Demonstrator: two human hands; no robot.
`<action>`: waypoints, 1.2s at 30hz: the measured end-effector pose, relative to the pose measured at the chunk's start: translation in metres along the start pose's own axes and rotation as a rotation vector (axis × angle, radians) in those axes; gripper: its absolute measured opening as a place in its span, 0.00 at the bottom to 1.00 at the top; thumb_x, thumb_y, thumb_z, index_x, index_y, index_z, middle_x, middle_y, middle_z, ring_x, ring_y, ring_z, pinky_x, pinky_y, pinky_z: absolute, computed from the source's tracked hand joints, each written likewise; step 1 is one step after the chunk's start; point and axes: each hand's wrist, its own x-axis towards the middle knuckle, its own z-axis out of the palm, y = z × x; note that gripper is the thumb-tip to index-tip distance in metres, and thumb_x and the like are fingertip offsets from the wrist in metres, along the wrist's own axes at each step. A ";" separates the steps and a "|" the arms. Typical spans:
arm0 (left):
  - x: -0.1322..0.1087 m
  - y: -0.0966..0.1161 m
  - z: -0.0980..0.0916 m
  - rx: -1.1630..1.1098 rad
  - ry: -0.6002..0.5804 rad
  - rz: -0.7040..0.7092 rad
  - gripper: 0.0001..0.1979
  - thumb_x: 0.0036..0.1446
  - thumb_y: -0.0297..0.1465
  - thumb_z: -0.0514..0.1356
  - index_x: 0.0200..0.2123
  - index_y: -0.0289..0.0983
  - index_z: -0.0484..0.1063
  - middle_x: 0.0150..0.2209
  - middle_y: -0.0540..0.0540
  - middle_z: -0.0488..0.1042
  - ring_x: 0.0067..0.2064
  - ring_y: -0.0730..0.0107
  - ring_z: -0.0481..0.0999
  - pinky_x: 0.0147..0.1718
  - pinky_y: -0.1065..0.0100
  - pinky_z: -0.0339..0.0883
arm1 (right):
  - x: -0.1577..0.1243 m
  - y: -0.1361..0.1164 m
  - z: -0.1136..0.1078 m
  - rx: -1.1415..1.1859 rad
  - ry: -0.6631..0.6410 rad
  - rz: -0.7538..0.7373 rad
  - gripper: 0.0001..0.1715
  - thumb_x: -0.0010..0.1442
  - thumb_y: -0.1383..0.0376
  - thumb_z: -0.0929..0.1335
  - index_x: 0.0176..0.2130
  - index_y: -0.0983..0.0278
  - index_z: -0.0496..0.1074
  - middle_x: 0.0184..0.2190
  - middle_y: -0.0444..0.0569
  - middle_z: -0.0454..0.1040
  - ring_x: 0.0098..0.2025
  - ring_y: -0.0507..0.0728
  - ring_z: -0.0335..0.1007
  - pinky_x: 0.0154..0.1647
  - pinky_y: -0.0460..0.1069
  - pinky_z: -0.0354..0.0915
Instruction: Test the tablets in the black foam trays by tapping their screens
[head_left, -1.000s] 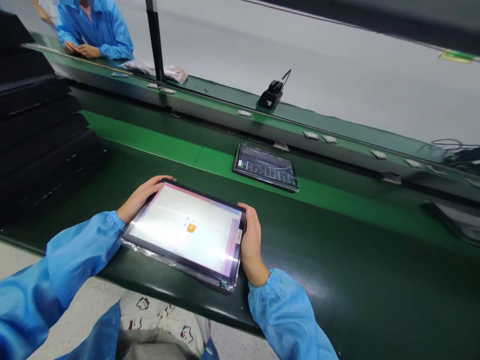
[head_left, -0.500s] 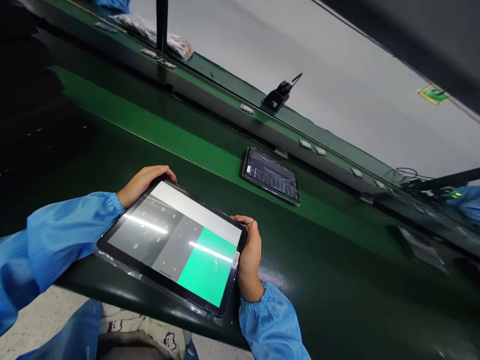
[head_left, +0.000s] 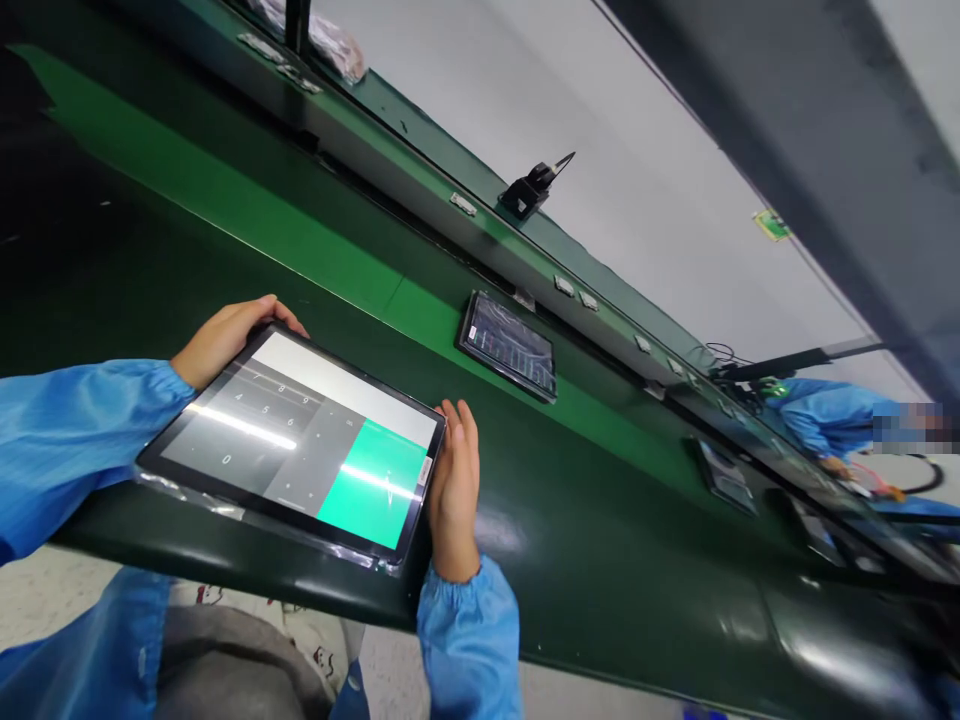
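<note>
A tablet (head_left: 300, 440) lies tilted at the near edge of the dark green belt (head_left: 600, 520), clear film under it. Its lit screen displays a grey number pad, a white strip along the top and a green block at the lower right. My left hand (head_left: 225, 335) grips the tablet's far left corner. My right hand (head_left: 454, 490) presses flat against its right edge, fingers straight and together. Both arms wear blue sleeves.
A second tablet (head_left: 508, 343) in film lies farther along the belt. More tablets (head_left: 724, 475) lie toward the right. A black device (head_left: 529, 190) stands on the far rail. A person in blue (head_left: 817, 420) works at the far right. Bagged items (head_left: 330, 40) sit at top left.
The screen went from white with an orange icon to a number pad with a green block. My right fingers have straightened along the edge. My view swung right and tilted.
</note>
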 end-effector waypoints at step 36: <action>0.021 0.007 -0.014 0.151 -0.334 0.189 0.28 0.56 0.59 0.53 0.36 0.42 0.80 0.45 0.45 0.80 0.52 0.48 0.76 0.59 0.56 0.62 | -0.062 -0.013 -0.012 -0.076 0.028 0.061 0.30 0.51 0.59 0.75 0.54 0.56 0.77 0.61 0.47 0.73 0.69 0.64 0.61 0.72 0.63 0.50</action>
